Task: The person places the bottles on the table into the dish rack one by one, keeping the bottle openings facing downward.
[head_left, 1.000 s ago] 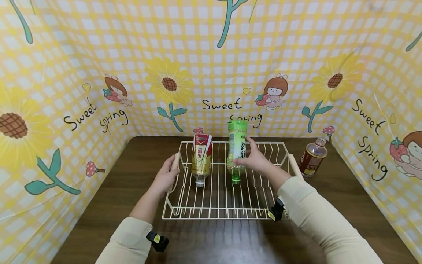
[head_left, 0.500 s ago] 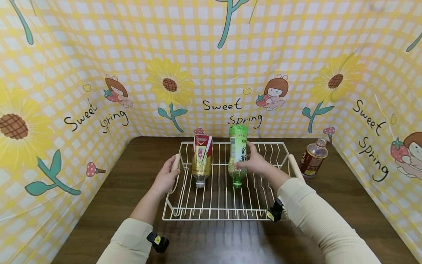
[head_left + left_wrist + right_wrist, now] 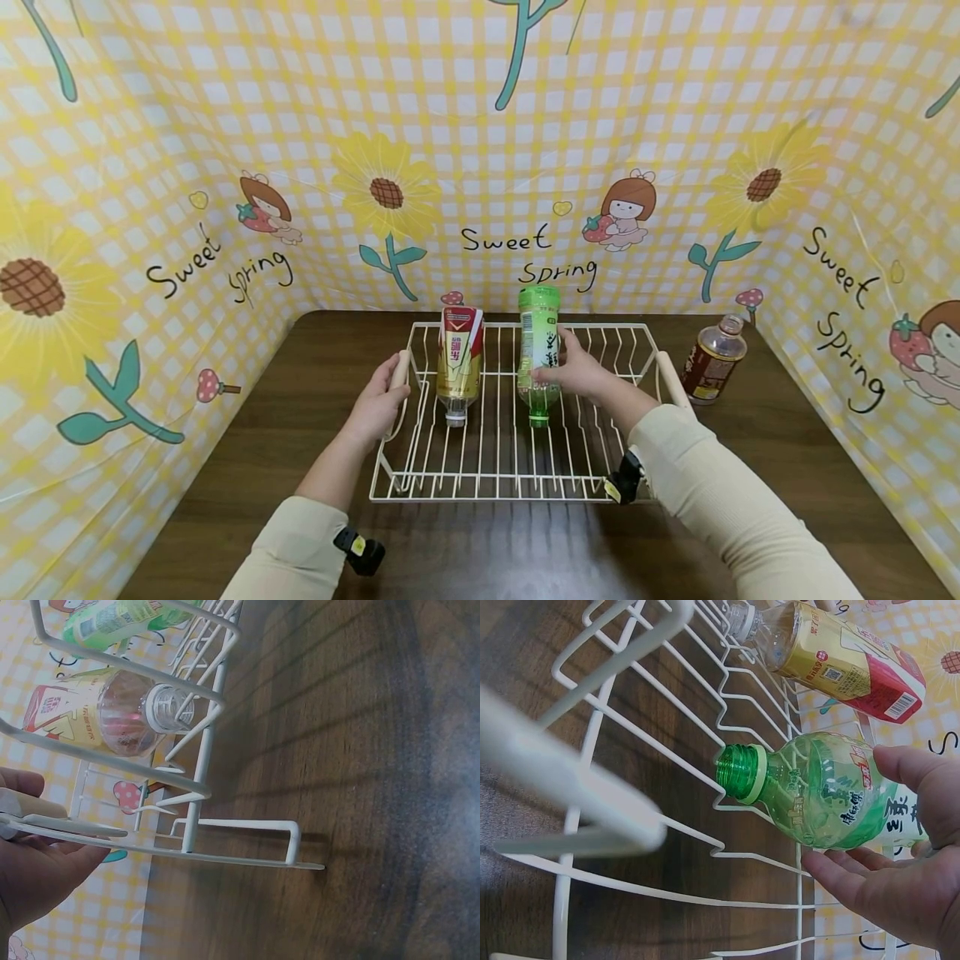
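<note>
My right hand (image 3: 581, 371) holds a green plastic drink bottle (image 3: 539, 337) upside down on the rack, thumb on the near side and fingers round the far side. In the right wrist view the bottle's uncapped green neck (image 3: 739, 772) sits among the wires. A cream wire dish rack (image 3: 495, 500) stands on the table. My left hand (image 3: 378, 404) grips the wooden handle (image 3: 401, 369) at its left end. To the left of the green bottle, a red and gold bottle (image 3: 459, 358) leans in the rack, also neck down.
A bottle with a dark brown label (image 3: 712, 362) stands upright on the wooden table (image 3: 255, 433), right of the rack. The rack's right handle (image 3: 672, 379) lies beside my right forearm. A yellow checked cloth (image 3: 480, 125) with flowers surrounds the table's back and sides.
The green bottle has come down a little in my right hand, its neck settling lower among the rack wires, then shifted slightly left. My left hand has stayed on the handle.
</note>
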`<state>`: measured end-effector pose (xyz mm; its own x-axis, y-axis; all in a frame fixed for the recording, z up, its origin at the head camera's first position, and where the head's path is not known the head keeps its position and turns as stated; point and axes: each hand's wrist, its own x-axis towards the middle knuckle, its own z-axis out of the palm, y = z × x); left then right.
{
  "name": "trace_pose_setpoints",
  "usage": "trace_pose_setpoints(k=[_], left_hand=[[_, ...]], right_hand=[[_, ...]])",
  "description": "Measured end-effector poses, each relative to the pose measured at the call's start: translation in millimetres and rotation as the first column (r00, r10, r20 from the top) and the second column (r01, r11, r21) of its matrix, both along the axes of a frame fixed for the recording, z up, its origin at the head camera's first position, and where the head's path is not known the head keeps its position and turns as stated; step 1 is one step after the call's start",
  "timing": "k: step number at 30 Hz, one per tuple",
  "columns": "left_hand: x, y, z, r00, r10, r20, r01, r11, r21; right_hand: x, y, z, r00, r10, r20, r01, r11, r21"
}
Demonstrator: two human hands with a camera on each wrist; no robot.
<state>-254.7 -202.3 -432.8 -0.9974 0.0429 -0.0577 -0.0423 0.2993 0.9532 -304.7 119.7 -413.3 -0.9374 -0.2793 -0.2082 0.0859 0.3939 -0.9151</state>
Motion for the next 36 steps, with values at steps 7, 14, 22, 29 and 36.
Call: trace_pose_setpoints(k=[7, 14, 22, 29, 36], left_hand=[[0.6, 0.6, 0.1, 1.0, 0.007, -0.001, -0.007, 1.0, -0.004], [0.7, 0.7, -0.6, 1.0, 0.005, 0.002, -0.005, 1.0, -0.001], [0.0, 0.7, -0.6, 1.0, 0.008, 0.006, -0.008, 1.0, 0.001], [-0.8, 0.3, -2.6, 1.0, 0.005, 0.016, -0.005, 1.0, -0.011], [-1.3, -1.8, -1.4, 1.0, -0.001, 0.016, 0.002, 1.0, -0.025]], right_hand=[[1.1, -1, 3.4, 1.0, -0.011, -0.011, 0.011, 1.0, 0.027], [6.8, 7, 17.9, 0.997, -0.027, -0.067, 0.039, 0.981, 0.189], [8.1, 23, 35.7, 0.984, -0.014, -0.178, 0.055, 0.972, 0.227], [11.7, 52, 51.4, 0.964, -0.059, -0.26, 0.121, 0.966, 0.229], [21.1, 98, 66.2, 0.944, -0.137, -0.299, 0.21, 0.951, 0.228]])
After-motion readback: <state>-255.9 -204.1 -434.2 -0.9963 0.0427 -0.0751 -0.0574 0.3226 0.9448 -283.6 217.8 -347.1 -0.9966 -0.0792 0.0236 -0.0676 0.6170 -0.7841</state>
